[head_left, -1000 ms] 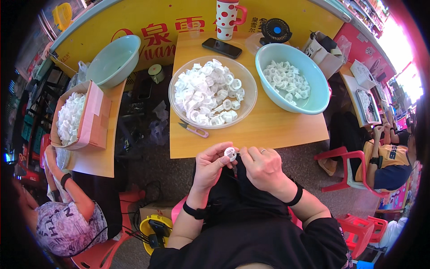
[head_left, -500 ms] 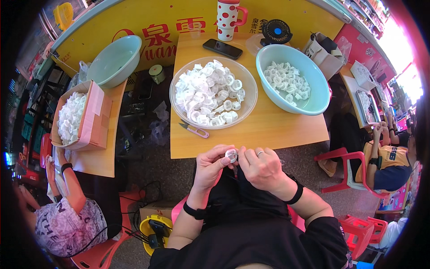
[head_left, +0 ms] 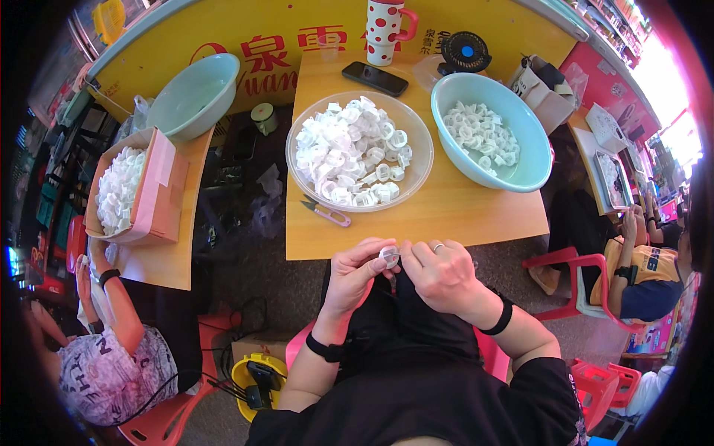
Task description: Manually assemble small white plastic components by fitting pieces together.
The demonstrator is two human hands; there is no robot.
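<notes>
Yellow panel (head_left: 297, 21); dark floor (head_left: 249, 276); red chair (head_left: 593, 260)

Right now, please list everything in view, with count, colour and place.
Round plastic bowl: one, clear, front table
Round plastic basins: two, pale turquoise, front and left tables
Cardboard carton: one, brown, left table
Small plastic pieces: many, white, in bowl, front basin, carton
Small scissors: one, pink handle, beside bowl
Flat phone: one, black, front table
Dotted tumbler: one, white and red, front table
Round fan: one, black, behind front basin
Wooden tables: three or more, light brown, front, left, right
Plastic bucket: one, yellow, lower left
Plastic seats: several, red, left, right
Lettered panel: one, yellow, background
Other people: at least two, multicoloured tops, left, right
Left hand: one, bare, holding one white piece
Right hand: one, bare, fingertips at that piece
</notes>
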